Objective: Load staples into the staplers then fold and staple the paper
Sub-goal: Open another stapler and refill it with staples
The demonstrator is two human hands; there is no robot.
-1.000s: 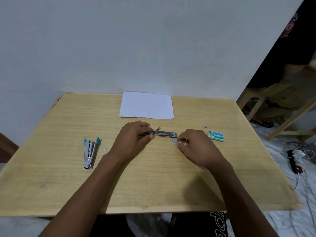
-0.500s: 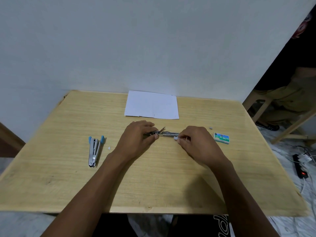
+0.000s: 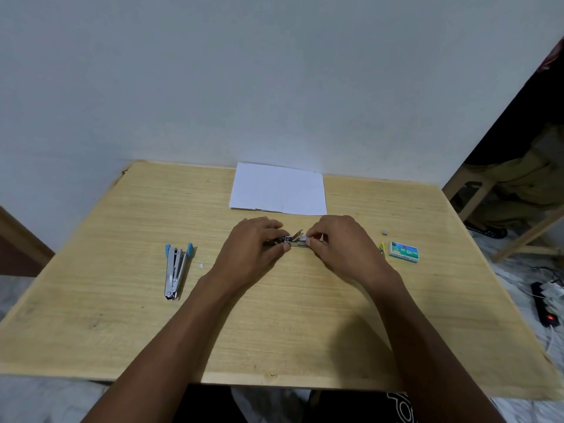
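Note:
A small metal stapler [image 3: 293, 241] lies open at the middle of the wooden table [image 3: 122, 300]. My left hand [image 3: 250, 251] grips its left end. My right hand [image 3: 341, 248] pinches a small silvery strip of staples [image 3: 302, 239] right at the stapler's channel. A second stapler with blue ends [image 3: 176, 270] lies open on the left, untouched. A white sheet of paper [image 3: 278, 189] lies flat at the table's far edge. The green staple box [image 3: 403, 252] sits to the right of my right hand.
A loose grey staple piece [image 3: 385, 232] and a small yellow-green bit [image 3: 381, 247] lie near the box. A white scrap [image 3: 201, 265] rests beside the blue stapler. A wall stands behind the table. A seated person and a power strip [image 3: 544, 303] are at the right.
My right hand has moved left from beside the stapler onto it, bringing the staple strip to the channel. My left hand has stayed on the stapler's left end.

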